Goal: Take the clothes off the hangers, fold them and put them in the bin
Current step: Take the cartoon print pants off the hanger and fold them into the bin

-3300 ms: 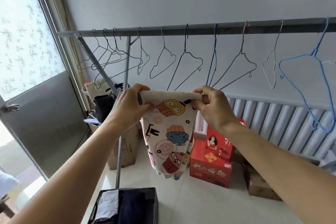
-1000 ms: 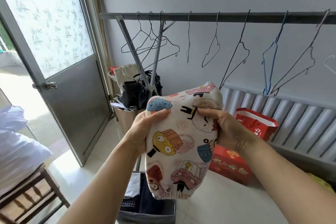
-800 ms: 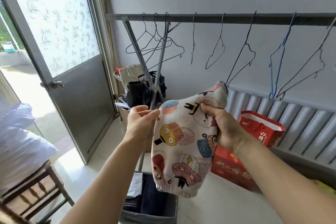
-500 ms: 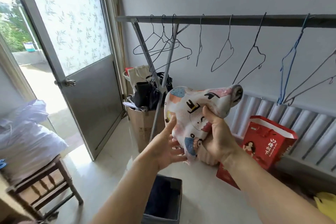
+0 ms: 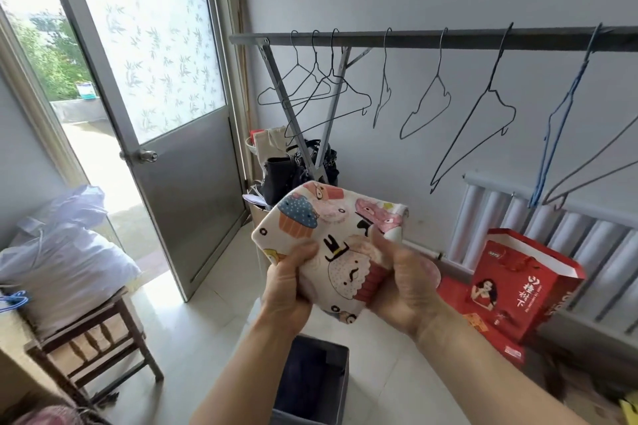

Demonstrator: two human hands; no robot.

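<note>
Above the grey bin, which held dark folded clothes, the left hand and right hand each kept a closed grip on the folded cartoon-print garment.

Open bin below, unobstructed

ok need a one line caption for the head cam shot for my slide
Both hands, left hand and right hand, grip a folded cartoon-print garment above the grey bin, with bare wire hangers behind.
</note>
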